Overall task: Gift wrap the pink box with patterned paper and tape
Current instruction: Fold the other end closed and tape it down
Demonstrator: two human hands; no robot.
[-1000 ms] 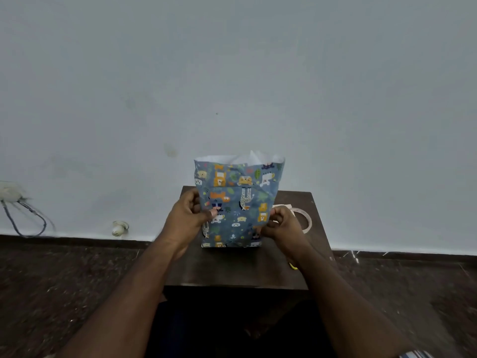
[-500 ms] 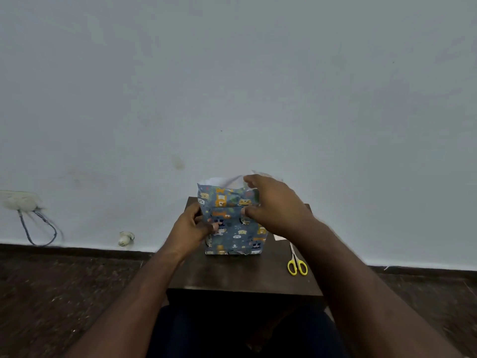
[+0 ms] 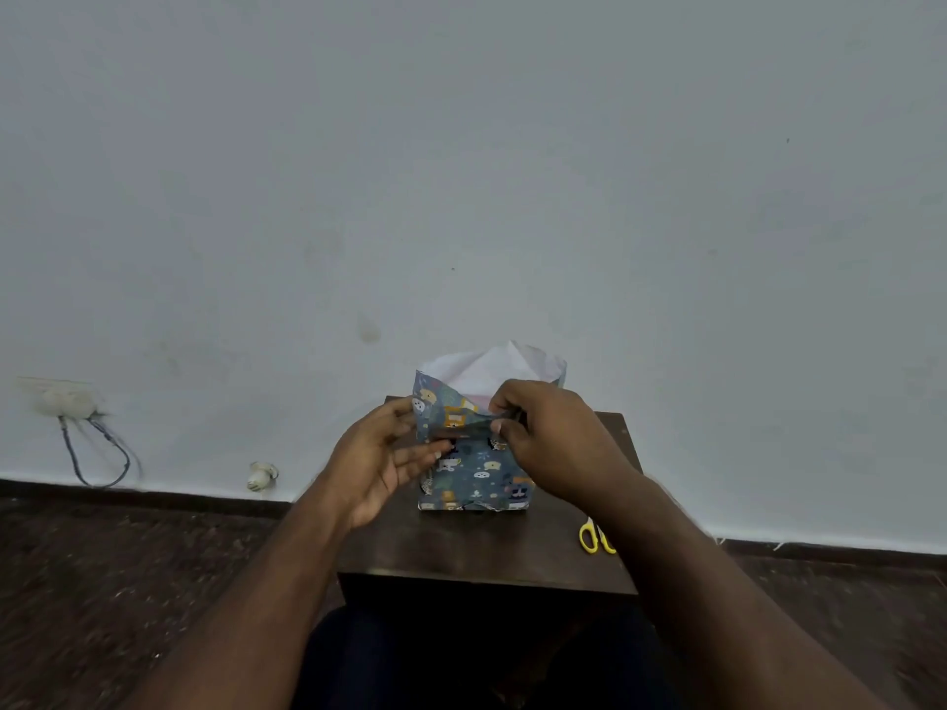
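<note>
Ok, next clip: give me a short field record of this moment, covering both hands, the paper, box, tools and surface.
left hand: open, fingers against the wrapped side
right hand: pinches the near flap of the patterned paper, folding it down
pink box: only a sliver shows inside the open top
scissors: yellow, on the table, partly hidden by the right arm
tape: not visible

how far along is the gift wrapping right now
Done: patterned paper already covers the box's sides as it stands on the table. In hand: the right hand pinches the near top flap down; the left hand steadies the side. Left: the top is still open, white inside showing, with no tape visible.
</note>
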